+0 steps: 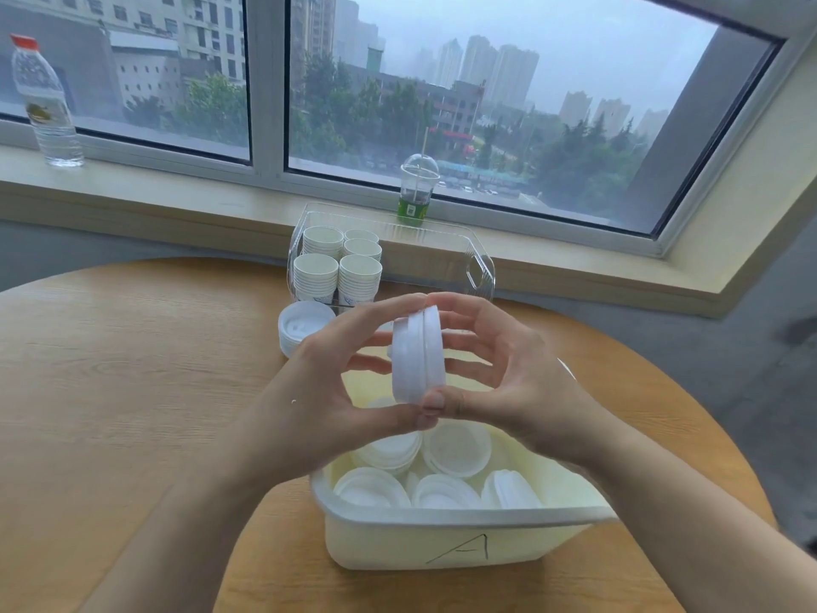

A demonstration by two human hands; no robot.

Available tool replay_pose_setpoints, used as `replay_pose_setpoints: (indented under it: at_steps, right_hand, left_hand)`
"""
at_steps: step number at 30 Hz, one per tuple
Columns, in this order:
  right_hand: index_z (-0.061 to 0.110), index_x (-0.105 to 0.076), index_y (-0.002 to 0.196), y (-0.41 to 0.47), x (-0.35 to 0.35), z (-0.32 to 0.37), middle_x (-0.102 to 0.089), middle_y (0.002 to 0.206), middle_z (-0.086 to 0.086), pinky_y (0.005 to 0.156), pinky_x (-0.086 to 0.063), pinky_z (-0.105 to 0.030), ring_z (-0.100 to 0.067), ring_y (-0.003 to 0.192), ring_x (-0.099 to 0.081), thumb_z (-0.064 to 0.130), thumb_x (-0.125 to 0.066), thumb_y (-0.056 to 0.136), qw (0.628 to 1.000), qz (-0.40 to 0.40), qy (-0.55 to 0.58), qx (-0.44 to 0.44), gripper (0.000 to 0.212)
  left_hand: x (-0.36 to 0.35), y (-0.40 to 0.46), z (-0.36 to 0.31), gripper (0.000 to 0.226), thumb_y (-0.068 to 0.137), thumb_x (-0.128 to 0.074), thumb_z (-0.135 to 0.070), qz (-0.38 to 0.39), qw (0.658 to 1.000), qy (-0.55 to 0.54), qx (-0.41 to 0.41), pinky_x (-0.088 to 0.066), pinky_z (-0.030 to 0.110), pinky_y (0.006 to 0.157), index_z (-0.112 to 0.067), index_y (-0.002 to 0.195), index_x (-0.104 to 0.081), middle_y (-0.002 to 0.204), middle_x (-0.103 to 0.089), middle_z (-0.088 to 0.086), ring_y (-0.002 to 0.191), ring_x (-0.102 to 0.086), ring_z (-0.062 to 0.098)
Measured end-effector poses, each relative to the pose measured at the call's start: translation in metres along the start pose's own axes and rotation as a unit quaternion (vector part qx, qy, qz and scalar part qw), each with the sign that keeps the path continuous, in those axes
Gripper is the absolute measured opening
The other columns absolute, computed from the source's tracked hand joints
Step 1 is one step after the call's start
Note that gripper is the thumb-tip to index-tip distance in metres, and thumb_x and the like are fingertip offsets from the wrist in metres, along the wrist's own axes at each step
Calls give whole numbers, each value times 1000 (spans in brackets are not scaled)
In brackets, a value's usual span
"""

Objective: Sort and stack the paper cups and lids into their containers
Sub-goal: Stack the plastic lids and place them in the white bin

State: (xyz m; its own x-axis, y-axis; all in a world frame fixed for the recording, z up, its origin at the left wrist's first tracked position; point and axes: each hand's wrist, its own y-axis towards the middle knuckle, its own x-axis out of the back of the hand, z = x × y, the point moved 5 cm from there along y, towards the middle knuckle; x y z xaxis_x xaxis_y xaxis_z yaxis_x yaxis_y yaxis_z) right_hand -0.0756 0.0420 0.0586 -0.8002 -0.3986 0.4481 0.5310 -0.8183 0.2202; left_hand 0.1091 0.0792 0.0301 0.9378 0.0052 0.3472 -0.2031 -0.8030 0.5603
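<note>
— Head view, what have I got in front of me?

— I see a short stack of white lids (418,353) held on edge, up in the air above the cream tub (451,541). My left hand (327,391) grips it from one side, fingertips on the upper rim and thumb at the lower rim. My right hand (504,378) grips the other side the same way, fingers curled over the top and thumb pinching the bottom edge, so both hands press the stack between them.

— And under the hands?

— The tub holds several piles of lids (455,449) lying flat or leaning, and its near wall bears a hand-drawn letter A (462,551). Just beyond my left hand, another pile of lids (300,327) sits on the wooden table (110,369), beside a clear bin (442,258). Stacks of paper cups (338,269) stand upright in that bin's left part, nested in tidy columns.

— Farther out?

— On the windowsill (177,188) behind the bin I see a domed plastic cup (418,188) with green drink and a straw, and far to the left a water bottle (44,104) with a red cap.
</note>
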Motion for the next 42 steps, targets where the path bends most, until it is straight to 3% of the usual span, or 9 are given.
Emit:
replay_pose_setpoints:
  at_steps: [8,13,18,25,29,31,34,39,42]
  right_hand:
    - [26,-59,139,-2,-4,2,-69,132,2,105,-56,-37,-14,125,-67,18,-94,68,1000,1,11,-12,80]
    - [26,-63,133,0,-8,1,-72,121,-2,96,-61,-36,-15,115,-72,20,-93,68,999,-15,25,-24,71]
    - [27,-63,135,4,-13,0,-72,123,-2,91,-63,-35,-14,113,-73,26,-91,70,999,-15,28,-27,71]
    - [33,-62,138,17,2,-19,-68,128,13,102,-57,-31,2,118,-64,56,-81,76,989,18,-137,-54,69]
    - [41,-61,137,18,8,-43,-63,124,28,102,-51,-22,12,115,-58,58,-78,83,936,114,-319,-96,59]
    - [46,-51,146,14,6,-60,-54,138,29,104,-43,-19,7,124,-52,57,-77,86,880,196,-414,-124,66]
    - [46,-37,155,7,2,-83,-42,154,19,112,-37,-28,-10,140,-45,52,-79,87,827,253,-481,-146,80]
    - [42,-32,157,5,-4,-100,-45,150,10,108,-42,-32,-17,132,-52,48,-81,86,809,275,-495,-160,87]
    - [42,-31,158,3,-3,-103,-46,151,9,108,-43,-33,-16,131,-52,55,-77,87,808,281,-488,-174,86]
  left_hand:
    - [-2,0,-2,87,72,-92,-42,-3,1000,11,-12,-57,28,100,-44,148,-52,137,-64,-21,129,-63,11]
    - [-1,0,-1,87,69,-95,-38,-13,1000,21,-17,-56,24,98,-47,146,-54,133,-66,-21,124,-66,9]
    - [0,-1,3,81,73,-93,-37,-28,999,42,-8,-58,30,97,-45,145,-56,132,-67,-20,122,-67,9]
    - [6,-2,16,80,75,-89,-51,-57,989,134,28,-53,21,95,-54,145,-50,133,-61,-28,118,-61,-2]
    - [5,-3,18,81,73,-88,-53,-55,986,151,41,-49,17,95,-56,144,-48,133,-58,-29,116,-57,-7]
    - [5,-3,18,82,73,-89,-52,-54,987,147,45,-48,15,95,-57,144,-49,132,-57,-30,116,-56,-8]
    - [5,-3,18,82,73,-89,-51,-49,987,147,47,-47,13,94,-59,143,-48,131,-57,-30,116,-55,-9]
    - [5,-4,19,82,74,-90,-50,-44,986,149,53,-46,14,94,-59,143,-48,131,-58,-29,115,-54,-9]
    - [4,-4,20,82,73,-90,-51,-42,987,148,55,-47,16,94,-59,143,-48,130,-58,-29,115,-54,-8]
